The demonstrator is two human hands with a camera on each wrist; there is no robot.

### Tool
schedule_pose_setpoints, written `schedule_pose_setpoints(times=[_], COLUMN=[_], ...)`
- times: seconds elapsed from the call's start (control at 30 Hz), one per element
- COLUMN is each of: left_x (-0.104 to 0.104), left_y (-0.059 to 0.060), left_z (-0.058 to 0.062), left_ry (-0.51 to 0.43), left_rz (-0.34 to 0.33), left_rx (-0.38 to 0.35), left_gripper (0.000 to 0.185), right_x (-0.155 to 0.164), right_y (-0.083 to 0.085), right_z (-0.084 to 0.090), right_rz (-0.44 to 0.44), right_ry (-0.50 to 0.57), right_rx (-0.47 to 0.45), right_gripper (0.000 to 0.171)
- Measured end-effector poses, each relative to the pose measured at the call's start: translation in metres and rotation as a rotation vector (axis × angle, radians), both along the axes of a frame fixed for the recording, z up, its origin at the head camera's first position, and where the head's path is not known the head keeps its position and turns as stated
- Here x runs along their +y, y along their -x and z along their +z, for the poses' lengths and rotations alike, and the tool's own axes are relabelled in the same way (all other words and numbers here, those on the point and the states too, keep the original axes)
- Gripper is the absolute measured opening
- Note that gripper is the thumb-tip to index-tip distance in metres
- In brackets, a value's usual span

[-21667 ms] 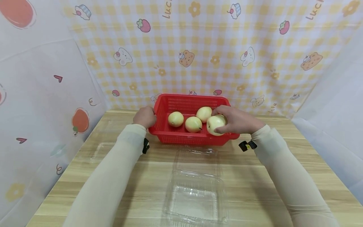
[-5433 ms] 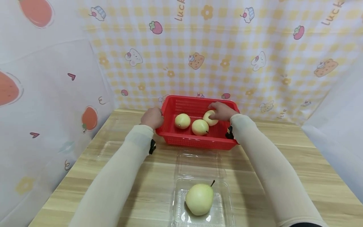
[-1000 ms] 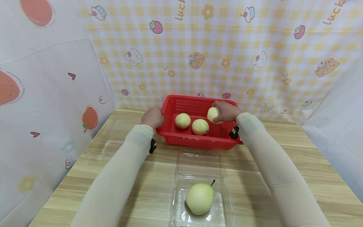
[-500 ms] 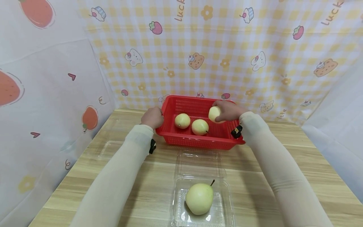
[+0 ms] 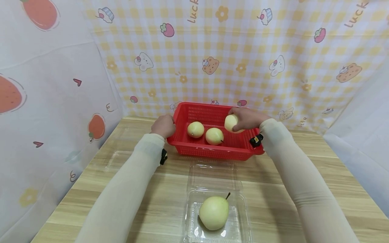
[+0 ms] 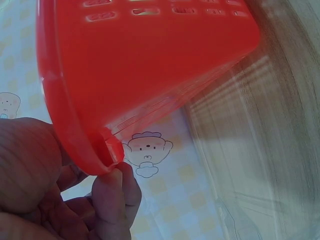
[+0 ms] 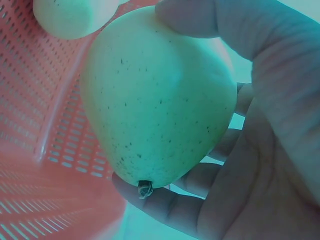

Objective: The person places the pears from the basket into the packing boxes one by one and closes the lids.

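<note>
Since a second ago the right hand [image 5: 247, 118] has drawn its pear [image 5: 231, 122] slightly rightward, above the right end of the red basket [image 5: 212, 152]. Two pears, the left basket pear [image 5: 196, 129] and the middle basket pear [image 5: 214, 136], lie inside the basket; another, the boxed pear [image 5: 213, 213], sits in the open clear clamshell box [image 5: 241, 216] near the table's front edge. The right hand's fingers and thumb curl around the lifted pear, stem end down. The left hand [image 5: 164, 125] grips the basket's left rim, fingers curled under it.
</note>
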State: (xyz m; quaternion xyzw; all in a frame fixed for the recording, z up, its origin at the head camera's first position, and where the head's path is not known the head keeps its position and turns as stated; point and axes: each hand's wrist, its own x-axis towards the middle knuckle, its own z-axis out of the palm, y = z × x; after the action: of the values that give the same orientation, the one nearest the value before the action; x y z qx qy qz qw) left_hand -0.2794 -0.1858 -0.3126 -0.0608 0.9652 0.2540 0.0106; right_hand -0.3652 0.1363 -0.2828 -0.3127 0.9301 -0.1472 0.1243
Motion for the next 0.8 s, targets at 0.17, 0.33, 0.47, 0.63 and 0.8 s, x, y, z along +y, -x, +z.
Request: schedule_pose_setpoints(times=[0.17,0.33,0.47,0.63,0.8], left_x=[0.000,0.000,0.000,0.000,0.001], left_y=[0.001,0.000,0.000,0.001,0.001], left_z=[-0.001,-0.001,-0.001,-0.001,-0.001], left_ry=[-0.010,-0.014,-0.006,-0.006,-0.023], left_rz=[0.000,0.000,-0.002,-0.002,0.004], left_rx=[-0.004,-0.005,0.000,0.001,-0.010], left_gripper=[0.015,0.015,0.015,0.015,0.014], right_x=[0.001,0.000,0.000,-0.001,-0.002], right_y=[-0.003,-0.010,-0.016,-0.022,-0.028], right_z=[0.003,0.010,0.016,0.019,0.021], right_rz=[0.004,0.008,0.018,0.019,0.021], right_ry=[0.000,0.002,0.009,0.018,0.028], right_rx=[0.004,0.016,0.022,0.006,-0.017], right_gripper=[0.060,0.061,0.060,0.060,0.060])
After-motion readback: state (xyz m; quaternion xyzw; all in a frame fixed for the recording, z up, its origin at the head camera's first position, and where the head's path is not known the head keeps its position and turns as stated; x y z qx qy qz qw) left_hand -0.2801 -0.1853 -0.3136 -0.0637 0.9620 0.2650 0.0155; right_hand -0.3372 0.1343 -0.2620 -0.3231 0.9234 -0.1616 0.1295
